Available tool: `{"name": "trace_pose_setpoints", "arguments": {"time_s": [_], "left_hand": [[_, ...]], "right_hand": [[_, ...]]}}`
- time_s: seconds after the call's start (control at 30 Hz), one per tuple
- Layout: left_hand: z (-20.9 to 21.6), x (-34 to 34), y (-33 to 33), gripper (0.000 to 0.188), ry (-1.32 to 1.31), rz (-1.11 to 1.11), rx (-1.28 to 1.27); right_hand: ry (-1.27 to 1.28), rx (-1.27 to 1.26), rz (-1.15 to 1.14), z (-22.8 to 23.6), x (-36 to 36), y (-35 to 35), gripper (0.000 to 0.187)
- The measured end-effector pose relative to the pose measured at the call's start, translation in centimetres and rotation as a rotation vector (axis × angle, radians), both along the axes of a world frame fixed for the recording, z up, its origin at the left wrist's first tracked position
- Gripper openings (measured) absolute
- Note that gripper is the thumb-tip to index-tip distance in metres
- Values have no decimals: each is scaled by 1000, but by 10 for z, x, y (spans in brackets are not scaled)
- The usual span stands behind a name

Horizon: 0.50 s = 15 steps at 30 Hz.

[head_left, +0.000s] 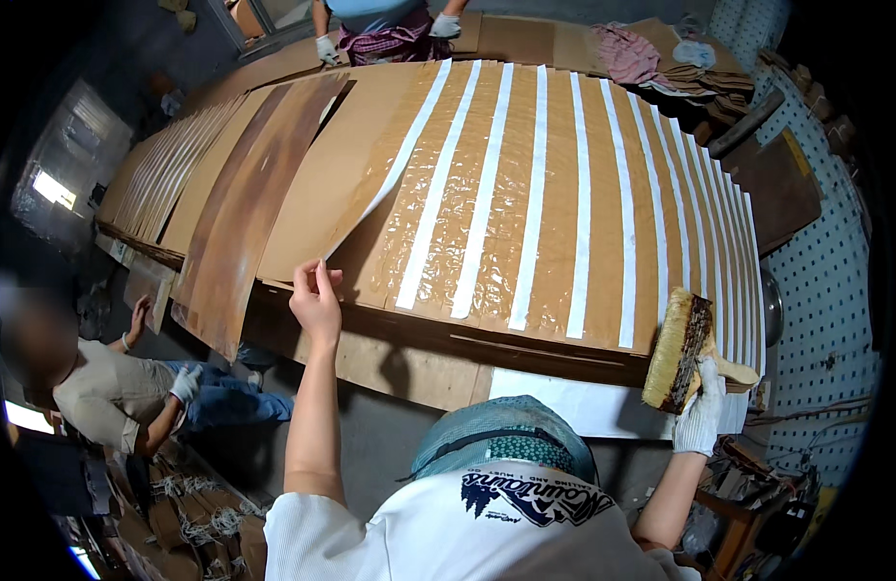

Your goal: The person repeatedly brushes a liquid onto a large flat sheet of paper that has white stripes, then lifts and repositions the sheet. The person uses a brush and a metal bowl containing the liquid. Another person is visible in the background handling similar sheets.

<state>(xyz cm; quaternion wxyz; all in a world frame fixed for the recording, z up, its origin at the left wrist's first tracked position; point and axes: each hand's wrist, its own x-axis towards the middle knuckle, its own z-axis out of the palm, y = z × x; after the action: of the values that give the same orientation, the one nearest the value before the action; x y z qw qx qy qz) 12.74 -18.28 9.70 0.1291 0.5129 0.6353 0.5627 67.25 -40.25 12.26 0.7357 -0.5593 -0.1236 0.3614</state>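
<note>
Left hand (317, 295), bare, is pinching the near right corner of a plain brown cardboard sheet (322, 179) between thumb and fingers. Right hand (702, 412), in a white knitted glove, is gripping a broad brush (688, 351) with pale bristles, a dark-stained middle and a light wooden handle. Brush is standing just off the near right corner of a wide stack of brown cardboard (506, 351); whether it is touching the edge, cannot tell.

Sheet is lying left of the stack's middle, its right edge rising and leaving a shadowed gap beneath. To its right, long white strips (533, 213) are running from far edge to near edge, with brown bands between; those nearest the sheet are shining as if wet. To its left, a streaked reddish-brown board (254, 194) is projecting past the near edge.

Writing: dark lettering with tree and mountain shapes is showing inverted on the wearer's white shirt (419, 528).

Beyond the far edge, a person in a blue top (380, 15) is standing, gloved; at left, another in a beige shirt (109, 392) is wearing a white glove (186, 384).
</note>
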Motion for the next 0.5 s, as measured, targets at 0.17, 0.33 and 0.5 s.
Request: {"name": "trace_pose_setpoints", "arguments": {"time_s": [0.17,0.33,0.5], "left_hand": [[6,1,6,14,4,-2,32],[11,5,9,14,-30,-1,30],[-18,9,-11,17,-47,-60,-76]], "right_hand": [[-22,-12,-11,-1,7,-3,45],[2,-2,14,5,1,-1,41],[24,-17,18,-5,8,-9,44]]}}
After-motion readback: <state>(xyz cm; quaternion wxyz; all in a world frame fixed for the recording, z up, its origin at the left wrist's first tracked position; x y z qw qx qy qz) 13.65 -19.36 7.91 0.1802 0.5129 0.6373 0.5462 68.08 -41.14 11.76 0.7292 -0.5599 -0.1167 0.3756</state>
